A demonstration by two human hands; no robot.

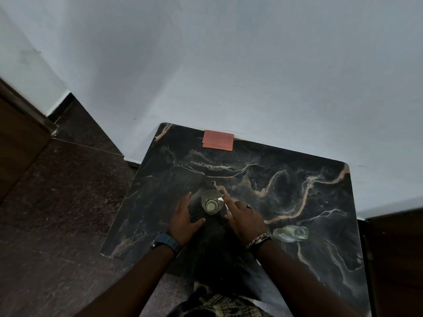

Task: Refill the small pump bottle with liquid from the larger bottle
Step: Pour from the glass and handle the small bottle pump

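Both my hands sit mid-table flanking upright open clear bottle (211,201): left hand (184,221) open, holding nothing; right hand (246,219) pinches white pump piece (220,199) at its rim. Second clear bottle (290,233) lies sideways toward right edge of marble table (320,202).

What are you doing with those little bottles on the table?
A person stands over a dark marble table. A clear open bottle stands upright between their hands. The left hand rests open beside it; the right hand pinches something small and white, perhaps the pump, at its rim. Another clear bottle stands to the right, untouched.
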